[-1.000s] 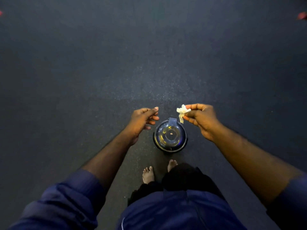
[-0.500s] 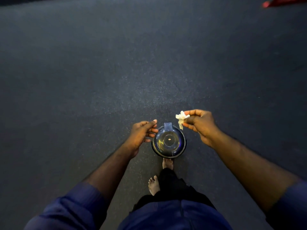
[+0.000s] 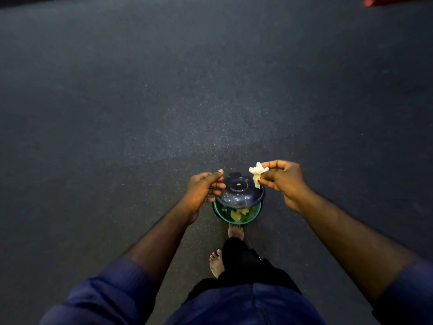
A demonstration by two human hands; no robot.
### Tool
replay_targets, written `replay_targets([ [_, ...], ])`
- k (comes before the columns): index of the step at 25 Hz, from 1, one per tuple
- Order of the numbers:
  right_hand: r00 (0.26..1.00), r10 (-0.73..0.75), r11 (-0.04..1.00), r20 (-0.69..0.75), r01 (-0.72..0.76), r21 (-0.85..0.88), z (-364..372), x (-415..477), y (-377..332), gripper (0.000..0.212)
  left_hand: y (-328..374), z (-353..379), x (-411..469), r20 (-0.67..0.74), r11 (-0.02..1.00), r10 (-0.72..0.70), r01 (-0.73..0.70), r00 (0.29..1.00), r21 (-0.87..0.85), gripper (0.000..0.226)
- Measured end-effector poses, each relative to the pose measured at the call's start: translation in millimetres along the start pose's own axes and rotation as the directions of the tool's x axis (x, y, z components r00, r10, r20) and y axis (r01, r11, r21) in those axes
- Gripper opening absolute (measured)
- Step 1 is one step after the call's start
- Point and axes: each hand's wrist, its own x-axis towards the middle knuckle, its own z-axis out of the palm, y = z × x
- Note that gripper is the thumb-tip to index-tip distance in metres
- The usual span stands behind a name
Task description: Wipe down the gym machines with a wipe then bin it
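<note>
A small round bin (image 3: 236,218) with a green inside stands on the floor just ahead of my feet. Its dark domed lid (image 3: 241,191) is tilted up at the near side, and some scraps show inside. My left hand (image 3: 201,191) is at the lid's left edge, with thumb above and fingers curled round the rim. My right hand (image 3: 284,181) pinches a crumpled white wipe (image 3: 257,172) between thumb and fingers. The wipe hangs just above the lid's right edge.
Dark speckled rubber flooring (image 3: 164,102) fills the view. A red object (image 3: 384,0) shows at the top right corner. One bare foot (image 3: 236,231) touches the bin's base; the other (image 3: 216,263) is behind it.
The bin's lid was flat and closed; now it is tilted up, showing the green inside. My left hand has moved onto the lid's edge. The wipe stays pinched in my right hand.
</note>
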Motion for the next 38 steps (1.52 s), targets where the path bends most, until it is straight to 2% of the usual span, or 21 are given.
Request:
replay_targets([
  [7, 0.999, 0.037, 0.981, -0.039, -0.044, -0.190, -5.1, 8.0, 29.5, 0.018, -11.3, 0.3, 6.5, -0.017, 0.999, -0.053, 0.052, 0.998, -0.015, 0.040],
  [25, 0.971, 0.217, 0.950, -0.098, -0.234, -0.207, 11.3, 52.9, 81.4, 0.014, -30.0, -4.7, 31.5, -0.009, 0.989, -0.145, 0.145, 0.989, 0.015, 0.035],
  [30, 0.939, 0.316, 0.915, -0.138, -0.340, -0.215, 25.3, 81.6, 121.4, 0.020, -63.2, -1.6, 53.0, -0.029, 0.973, -0.229, 0.230, 0.973, 0.029, 0.028],
  [35, 0.922, 0.342, 0.892, -0.182, -0.379, -0.245, 46.2, 123.9, 156.8, 0.018, -98.4, -2.7, 76.9, -0.040, 0.950, -0.310, 0.311, 0.950, 0.025, 0.032],
  [38, 0.922, 0.338, 0.904, -0.191, -0.374, -0.209, 62.8, 144.7, 173.2, 0.019, -109.0, -3.0, 86.3, -0.049, 0.952, -0.306, 0.305, 0.951, -0.035, 0.032],
])
